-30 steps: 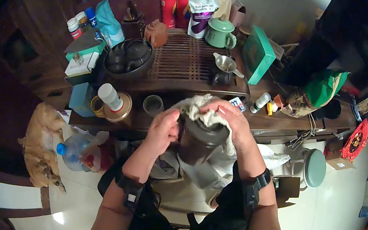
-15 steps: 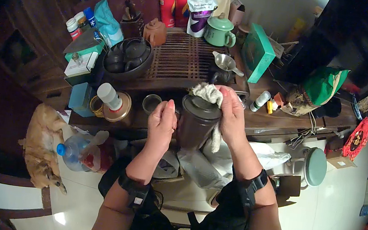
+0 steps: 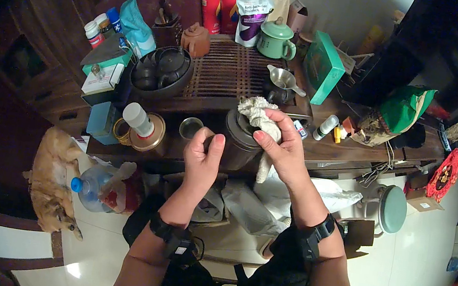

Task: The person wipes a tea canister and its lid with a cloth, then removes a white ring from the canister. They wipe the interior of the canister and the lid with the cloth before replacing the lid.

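L hand (image 3: 204,154): fingers curled tight on the pot (image 3: 237,144), just right of them at the counter (image 3: 346,152) edge. R hand (image 3: 280,147): fingers pinch the cloth (image 3: 257,112) against its top. Prob best: firm L grip, cloth spread flat, even pressure round the rim.

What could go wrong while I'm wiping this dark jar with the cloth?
1. The left hand grips the dark jar from one side only, close to the front edge of the table. A firm push from the cloth in the right hand might tip the jar off.
2. The small cup stands just beside the left hand and could get knocked over.
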A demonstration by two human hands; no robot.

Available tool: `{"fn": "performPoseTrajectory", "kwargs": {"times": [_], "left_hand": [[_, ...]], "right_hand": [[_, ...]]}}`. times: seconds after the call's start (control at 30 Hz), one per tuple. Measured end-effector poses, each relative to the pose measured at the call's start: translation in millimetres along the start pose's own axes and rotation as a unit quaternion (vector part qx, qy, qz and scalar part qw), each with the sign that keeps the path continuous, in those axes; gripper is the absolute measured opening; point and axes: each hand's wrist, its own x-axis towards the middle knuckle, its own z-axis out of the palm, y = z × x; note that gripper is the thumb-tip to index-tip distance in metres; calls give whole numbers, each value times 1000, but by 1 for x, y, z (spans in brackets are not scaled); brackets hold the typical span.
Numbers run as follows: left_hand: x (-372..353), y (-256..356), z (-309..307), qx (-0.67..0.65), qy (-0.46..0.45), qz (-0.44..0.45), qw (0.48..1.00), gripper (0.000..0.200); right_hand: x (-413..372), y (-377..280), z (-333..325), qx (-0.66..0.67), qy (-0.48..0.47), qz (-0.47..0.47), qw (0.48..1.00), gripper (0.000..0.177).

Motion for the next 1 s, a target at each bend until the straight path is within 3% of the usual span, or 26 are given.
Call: {"fn": "performPoseTrajectory", "kwargs": {"times": [0.03, 0.17, 0.27, 0.4, 0.8, 0.9, 1.0], "left_hand": [[-1, -4, 2, 15, -6, 19, 1000, 27], [-11, -14, 9, -83, -45, -89, 992, 23], [-20, -21, 15, -163, -35, -166, 972, 31], [-25, -34, 16, -180, -34, -211, 960, 31], [-18, -63, 19, -239, -21, -203, 949, 28], [-17, -65, 16, -244, -15, -214, 946, 29], [-15, -68, 15, -252, -7, -208, 945, 29]], "right_hand": [[0, -1, 0, -5, 5, 1, 1000, 38], [0, 2, -4, -35, 32, 8, 999, 36], [0, 10, -9, -70, 28, 20, 997, 36], [-2, 34, -14, -136, 38, 12, 990, 36], [6, 39, 3, -323, 124, -64, 936, 32], [4, 48, -2, -246, 124, -24, 961, 30], [9, 46, -15, -50, 155, 30, 986, 22]]}}
